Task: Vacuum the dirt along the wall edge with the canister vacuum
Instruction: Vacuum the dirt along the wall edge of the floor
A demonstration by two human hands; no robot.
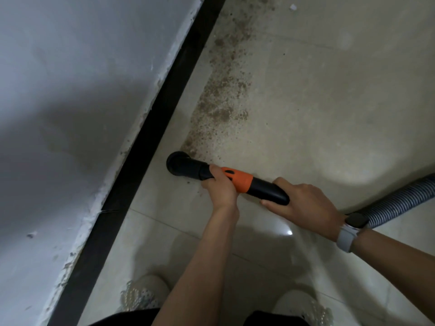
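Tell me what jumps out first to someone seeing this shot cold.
The orange-and-black nozzle at centre, gripped by the left hand near its front and the right hand at its rear, mouth down near the black skirting. Next, the brown dirt trailing up the floor beside the skirting, ahead of the nozzle. The ribbed grey hose leaves at right.

Glossy, smooth floor tiles [329, 114] carry gritty brown dirt [221, 97]; the vacuum nozzle [188, 168] looks matt black and orange plastic, its hose [400, 198] ribbed grey.
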